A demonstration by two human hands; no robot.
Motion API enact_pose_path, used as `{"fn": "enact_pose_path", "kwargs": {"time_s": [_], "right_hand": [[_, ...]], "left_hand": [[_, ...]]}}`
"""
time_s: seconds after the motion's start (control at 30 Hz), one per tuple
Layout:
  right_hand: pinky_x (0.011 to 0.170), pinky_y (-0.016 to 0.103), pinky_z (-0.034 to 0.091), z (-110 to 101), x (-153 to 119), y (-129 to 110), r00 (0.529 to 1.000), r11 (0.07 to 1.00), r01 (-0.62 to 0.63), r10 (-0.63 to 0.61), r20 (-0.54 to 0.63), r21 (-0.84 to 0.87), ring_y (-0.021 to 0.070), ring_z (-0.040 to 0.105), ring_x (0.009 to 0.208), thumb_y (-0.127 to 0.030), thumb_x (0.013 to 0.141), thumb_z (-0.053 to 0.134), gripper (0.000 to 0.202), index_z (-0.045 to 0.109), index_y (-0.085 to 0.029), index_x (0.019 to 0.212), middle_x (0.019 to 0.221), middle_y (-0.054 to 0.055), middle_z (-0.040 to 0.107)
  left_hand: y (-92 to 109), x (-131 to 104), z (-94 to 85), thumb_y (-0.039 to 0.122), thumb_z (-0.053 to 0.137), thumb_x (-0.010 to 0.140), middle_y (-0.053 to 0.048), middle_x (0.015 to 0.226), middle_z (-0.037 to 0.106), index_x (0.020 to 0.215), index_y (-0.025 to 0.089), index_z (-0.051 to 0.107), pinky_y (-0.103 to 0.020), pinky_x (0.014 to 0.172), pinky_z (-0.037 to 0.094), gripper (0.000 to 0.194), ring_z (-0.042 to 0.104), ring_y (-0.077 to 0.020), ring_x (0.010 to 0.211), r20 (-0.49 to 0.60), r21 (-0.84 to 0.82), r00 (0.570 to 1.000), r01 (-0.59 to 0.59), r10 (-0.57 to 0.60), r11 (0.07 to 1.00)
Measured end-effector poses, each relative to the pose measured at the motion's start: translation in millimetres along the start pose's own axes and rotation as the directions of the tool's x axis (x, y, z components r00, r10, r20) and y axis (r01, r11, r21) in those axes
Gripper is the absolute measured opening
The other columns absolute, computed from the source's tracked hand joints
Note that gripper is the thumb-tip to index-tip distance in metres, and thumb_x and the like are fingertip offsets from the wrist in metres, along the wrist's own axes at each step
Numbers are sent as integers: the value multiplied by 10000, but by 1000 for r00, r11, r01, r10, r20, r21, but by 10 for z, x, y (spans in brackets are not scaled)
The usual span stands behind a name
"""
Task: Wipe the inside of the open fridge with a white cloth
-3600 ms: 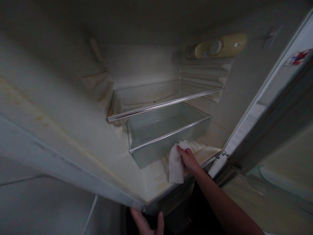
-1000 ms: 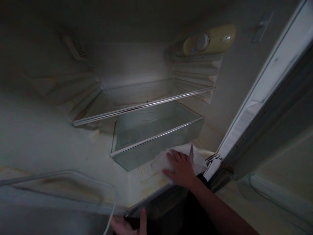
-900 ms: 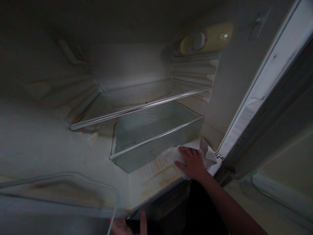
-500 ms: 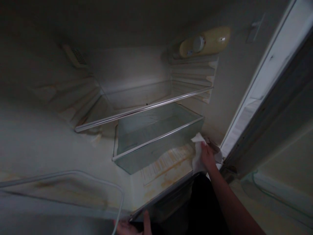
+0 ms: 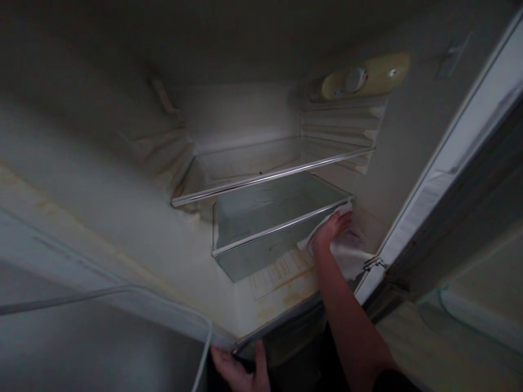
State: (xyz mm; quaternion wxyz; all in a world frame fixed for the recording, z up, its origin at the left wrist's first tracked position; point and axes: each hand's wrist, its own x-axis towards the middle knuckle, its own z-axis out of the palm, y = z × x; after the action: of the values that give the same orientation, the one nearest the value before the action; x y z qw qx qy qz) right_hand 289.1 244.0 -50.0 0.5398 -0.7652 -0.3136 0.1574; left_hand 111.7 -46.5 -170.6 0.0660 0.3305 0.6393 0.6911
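Note:
My right hand (image 5: 330, 231) is closed on a thin white cloth (image 5: 351, 256), possibly a paper towel. It presses the cloth near the right front corner of a clear drawer (image 5: 245, 261), beside the fridge's right inner wall (image 5: 373, 212). Part of the cloth spreads down toward the door hinge. Low at the front, my left hand (image 5: 241, 375) has thumb and fingers apart, close to the bottom front edge of the fridge (image 5: 278, 321). Brownish stains (image 5: 292, 296) mark the fridge floor in front of the drawer.
Above the drawer is a glass shelf (image 5: 273, 176) with a shiny front strip. A yellowed thermostat housing (image 5: 379, 73) is on the right wall. The open door (image 5: 461, 218) stands at right, by a metal hinge (image 5: 375, 263). A grey cable (image 5: 122, 288) loops across the lower left.
My right hand has moved inward and up with the cloth, from near the door-side edge to the drawer's front corner. The view has shifted left. My left hand stays near the bottom edge.

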Motion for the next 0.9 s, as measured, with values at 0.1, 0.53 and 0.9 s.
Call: {"fn": "enact_pose_path", "kwargs": {"time_s": [0.1,0.53,0.9], "right_hand": [[1158,632,340,-28,-234,-58,999,996,33,-32,-15,85,366,200,1558,-502,1024,-12,778,23,-49,1656,1633,296,209],[1135,764,186,33,-2392,-159,777,883,419,-470,418,212,411,-254,1527,-410,1027,370,914,-292,-121,1588,1632,266,-271],[1111,536,409,-259,-1799,133,290,458,889,-591,753,18,346,425,1449,-565,931,627,720,346,-434,1581,1684,91,245]], "left_hand": [[32,-21,26,408,830,675,-205,1594,283,1529,277,194,-528,1234,268,1073,323,-363,1496,24,-54,999,50,-48,997],[-106,-64,-44,371,740,779,-244,1541,345,1557,198,185,-573,1186,343,971,398,-358,1450,40,-83,998,61,-58,995],[-73,15,-95,388,750,782,-192,1444,510,1512,199,325,-510,1166,400,865,516,-313,1357,11,-87,998,55,-55,995]]}}
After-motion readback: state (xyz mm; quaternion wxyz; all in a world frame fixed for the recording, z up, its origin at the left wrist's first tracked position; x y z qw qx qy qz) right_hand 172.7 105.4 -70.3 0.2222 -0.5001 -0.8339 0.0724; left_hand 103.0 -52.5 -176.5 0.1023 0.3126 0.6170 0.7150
